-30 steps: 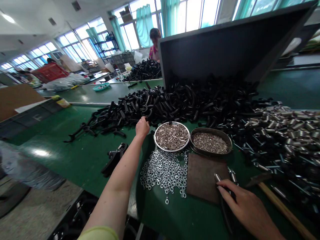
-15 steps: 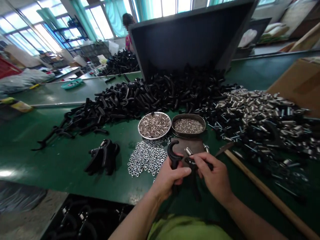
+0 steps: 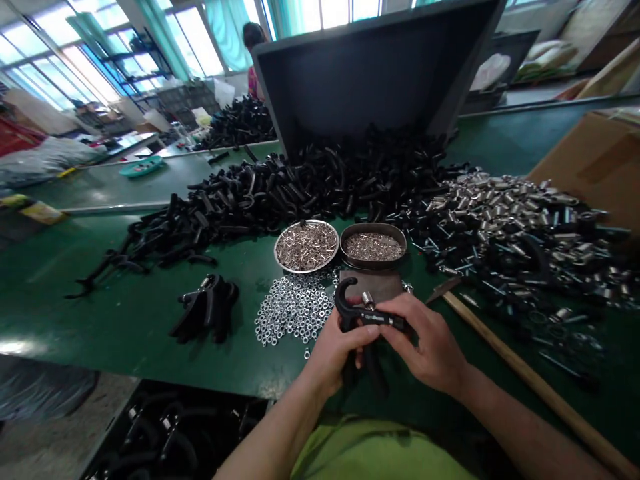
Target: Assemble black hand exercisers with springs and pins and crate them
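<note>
Cloth of a yellow-green shirt point(image 3: 375, 453) lies nearest, at six o'clock from the pieces in hand, with a dark box point(image 3: 175, 433) of black parts at seven, below the surface point(image 3: 280, 380). The left hand point(image 3: 333, 347) has its grip closed around a black hook point(image 3: 345, 300), whose curved end opens toward three o'clock. The right hand point(image 3: 425, 337) keeps a narrow grip on the far end of a black bar point(image 3: 373, 318) with white lettering; a short spring point(image 3: 369, 300) stands up along its upper edge. Hook and bar meet between the hands; whether they are joined, I cannot tell.

Measured from the bar, loose nuts point(image 3: 293, 310) spread at nine o'clock, with a small black cluster point(image 3: 207, 313) farther out the same way. A hammer point(image 3: 520, 373) slants from two to four. A brown plate point(image 3: 377, 282), partly hidden, sits at twelve, and just beyond it an oval tin point(image 3: 373, 264). A round dish point(image 3: 275, 248) of pins is between ten and eleven.

Beyond, a heap of black parts point(image 3: 310, 183) stretches across twelve, loose springs point(image 3: 505, 207) pile up at two, and a carton point(image 3: 597, 163) stands behind them. A grey crate point(image 3: 375, 87) is tipped at twelve; a person point(image 3: 254, 73) shows at eleven.
</note>
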`<act>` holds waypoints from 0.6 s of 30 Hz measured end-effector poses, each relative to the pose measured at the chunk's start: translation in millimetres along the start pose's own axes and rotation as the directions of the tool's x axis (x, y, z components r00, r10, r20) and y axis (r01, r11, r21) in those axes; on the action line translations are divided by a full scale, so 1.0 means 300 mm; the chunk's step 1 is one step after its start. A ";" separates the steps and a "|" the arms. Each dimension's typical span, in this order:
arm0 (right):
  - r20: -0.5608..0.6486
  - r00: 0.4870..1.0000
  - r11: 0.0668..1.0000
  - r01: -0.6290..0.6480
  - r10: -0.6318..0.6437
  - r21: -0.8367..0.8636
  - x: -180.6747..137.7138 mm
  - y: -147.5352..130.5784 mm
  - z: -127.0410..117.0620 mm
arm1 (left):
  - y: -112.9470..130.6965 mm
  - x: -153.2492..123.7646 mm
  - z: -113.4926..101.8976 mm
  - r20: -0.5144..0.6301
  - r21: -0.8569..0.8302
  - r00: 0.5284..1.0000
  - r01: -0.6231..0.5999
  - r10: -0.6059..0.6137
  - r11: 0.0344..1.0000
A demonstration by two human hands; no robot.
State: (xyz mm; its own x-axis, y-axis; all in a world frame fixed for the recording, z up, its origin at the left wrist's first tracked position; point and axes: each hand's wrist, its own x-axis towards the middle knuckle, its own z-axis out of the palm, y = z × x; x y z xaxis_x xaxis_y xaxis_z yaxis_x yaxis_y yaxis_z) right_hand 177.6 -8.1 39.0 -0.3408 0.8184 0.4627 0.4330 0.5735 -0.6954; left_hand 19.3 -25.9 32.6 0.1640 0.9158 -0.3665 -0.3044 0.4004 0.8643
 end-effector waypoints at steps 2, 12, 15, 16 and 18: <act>0.030 0.990 0.989 -0.139 0.137 0.050 -0.014 0.015 -0.005 | 0.016 -0.001 -0.010 -0.026 0.063 0.997 -0.069 0.071 0.996; 0.485 0.768 0.707 -0.610 0.418 0.358 0.027 0.054 0.056 | -0.019 -0.007 -0.045 0.092 0.473 0.954 -0.294 0.285 0.831; 0.356 0.806 0.794 -0.565 0.473 0.224 0.026 0.029 0.065 | -0.058 -0.015 -0.045 0.019 0.422 0.953 -0.281 0.302 0.862; 0.359 0.810 0.824 -0.544 0.464 0.160 0.024 0.021 0.063 | -0.067 -0.018 -0.047 0.020 0.448 0.946 -0.297 0.323 0.843; 0.390 0.809 0.872 -0.489 0.440 0.029 0.021 0.011 0.055 | -0.075 -0.022 -0.053 0.053 0.524 0.926 -0.344 0.374 0.779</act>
State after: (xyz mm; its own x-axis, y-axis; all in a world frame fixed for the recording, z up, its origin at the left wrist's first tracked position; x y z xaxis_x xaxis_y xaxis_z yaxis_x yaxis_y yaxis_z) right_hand 162.9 -1.7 30.6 -0.4103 0.9001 -0.1464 0.5197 0.0988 -0.8486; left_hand 10.0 -40.6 10.0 0.0878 0.9961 0.0017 0.1983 -0.0191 0.9799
